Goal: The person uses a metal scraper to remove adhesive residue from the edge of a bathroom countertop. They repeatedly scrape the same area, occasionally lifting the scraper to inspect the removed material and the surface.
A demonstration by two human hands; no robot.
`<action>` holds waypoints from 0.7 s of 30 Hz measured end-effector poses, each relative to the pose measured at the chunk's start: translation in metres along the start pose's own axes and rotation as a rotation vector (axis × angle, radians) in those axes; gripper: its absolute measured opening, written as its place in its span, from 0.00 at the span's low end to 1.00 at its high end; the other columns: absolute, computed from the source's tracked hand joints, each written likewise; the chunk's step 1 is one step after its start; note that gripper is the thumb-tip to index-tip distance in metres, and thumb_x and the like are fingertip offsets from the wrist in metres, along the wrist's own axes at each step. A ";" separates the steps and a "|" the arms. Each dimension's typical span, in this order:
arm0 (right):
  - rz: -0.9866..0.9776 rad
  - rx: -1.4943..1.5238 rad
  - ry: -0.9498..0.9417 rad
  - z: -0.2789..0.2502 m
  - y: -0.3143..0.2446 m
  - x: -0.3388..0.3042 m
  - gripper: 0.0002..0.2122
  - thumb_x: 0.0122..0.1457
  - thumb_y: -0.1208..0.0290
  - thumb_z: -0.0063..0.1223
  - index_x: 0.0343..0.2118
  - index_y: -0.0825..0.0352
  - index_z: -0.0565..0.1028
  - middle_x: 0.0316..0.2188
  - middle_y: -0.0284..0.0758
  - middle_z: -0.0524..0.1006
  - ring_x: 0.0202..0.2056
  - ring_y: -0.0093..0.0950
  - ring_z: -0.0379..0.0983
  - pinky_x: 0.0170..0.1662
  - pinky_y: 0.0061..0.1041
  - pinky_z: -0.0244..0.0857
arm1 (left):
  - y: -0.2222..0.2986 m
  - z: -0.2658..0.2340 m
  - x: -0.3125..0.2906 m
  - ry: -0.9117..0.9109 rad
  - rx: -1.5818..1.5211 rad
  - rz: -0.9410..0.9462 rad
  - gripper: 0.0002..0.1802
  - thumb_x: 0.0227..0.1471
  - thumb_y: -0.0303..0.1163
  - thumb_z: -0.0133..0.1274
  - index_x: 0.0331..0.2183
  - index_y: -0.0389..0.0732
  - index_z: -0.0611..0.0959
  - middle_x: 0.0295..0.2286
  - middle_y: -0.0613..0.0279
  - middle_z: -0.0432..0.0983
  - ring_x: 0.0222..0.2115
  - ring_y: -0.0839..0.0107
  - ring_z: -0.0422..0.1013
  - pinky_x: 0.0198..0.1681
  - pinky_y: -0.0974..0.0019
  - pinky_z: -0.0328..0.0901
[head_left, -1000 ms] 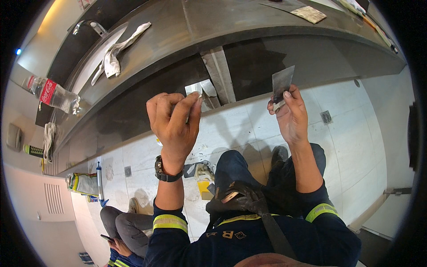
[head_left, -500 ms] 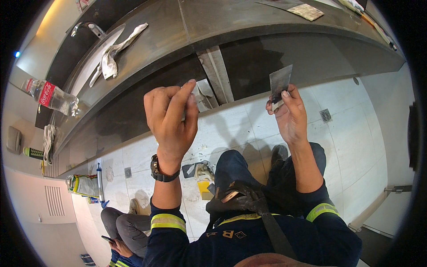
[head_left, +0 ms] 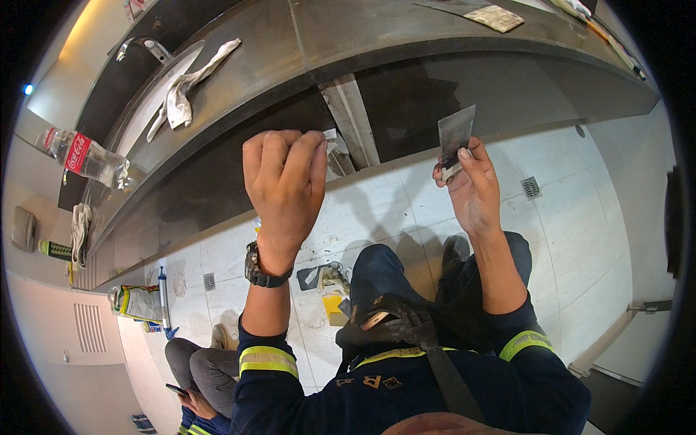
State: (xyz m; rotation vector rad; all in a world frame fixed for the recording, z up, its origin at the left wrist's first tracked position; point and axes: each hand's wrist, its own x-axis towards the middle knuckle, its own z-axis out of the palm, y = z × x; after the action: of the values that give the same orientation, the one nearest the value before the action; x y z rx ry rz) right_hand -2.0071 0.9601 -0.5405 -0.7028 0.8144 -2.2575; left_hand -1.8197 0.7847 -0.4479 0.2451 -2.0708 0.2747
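My left hand (head_left: 283, 185), with a black watch on its wrist, is raised before the dark front panel under the counter. Its fingers are curled and pressed together at the tips; whatever they hold, if anything, is hidden. A pale opening with a white piece in it shows just past the fingertips. On the right, my right hand (head_left: 471, 177) grips a scraper (head_left: 457, 129) between thumb and fingers. Its flat grey rectangular blade points up, clear of the panel as seen here.
On the dark counter (head_left: 348, 36) lie a white cloth (head_left: 181, 98) by the sink and a flat pale pad (head_left: 495, 18). A plastic bottle (head_left: 85, 157) stands at left. Tools and a yellow item (head_left: 336, 308) lie on the tiled floor. Another person (head_left: 203, 370) sits at lower left holding a phone.
My left hand has turned and its fingers have drawn closer together, with the forearm shifting slightly left. My right hand and the scraper stay nearly still.
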 end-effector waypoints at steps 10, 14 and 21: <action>0.000 0.004 0.007 0.000 -0.002 -0.001 0.09 0.64 0.68 0.51 0.45 0.61 0.70 0.34 0.33 0.78 0.32 0.28 0.78 0.35 0.26 0.66 | 0.001 -0.008 -0.020 -0.028 -0.062 0.046 0.10 0.42 0.24 0.64 0.32 0.43 0.83 0.29 0.63 0.73 0.36 0.61 0.68 0.39 0.59 0.63; 0.003 0.004 0.024 0.000 -0.002 -0.002 0.10 0.64 0.68 0.51 0.46 0.62 0.70 0.34 0.34 0.78 0.32 0.28 0.78 0.35 0.26 0.66 | 0.005 -0.009 -0.030 -0.050 -0.087 0.029 0.10 0.41 0.23 0.64 0.31 0.42 0.83 0.29 0.61 0.73 0.36 0.60 0.67 0.39 0.59 0.62; -0.012 0.004 0.024 -0.001 -0.001 -0.001 0.11 0.64 0.68 0.51 0.47 0.63 0.68 0.35 0.35 0.78 0.32 0.29 0.78 0.35 0.26 0.66 | 0.009 -0.015 -0.055 -0.103 -0.078 0.003 0.13 0.39 0.24 0.66 0.32 0.43 0.84 0.30 0.64 0.74 0.36 0.62 0.69 0.38 0.62 0.63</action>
State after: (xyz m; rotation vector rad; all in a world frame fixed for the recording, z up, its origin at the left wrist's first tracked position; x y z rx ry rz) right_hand -2.0076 0.9619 -0.5406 -0.6818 0.8188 -2.2813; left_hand -1.7831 0.8010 -0.4898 0.2129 -2.1791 0.1858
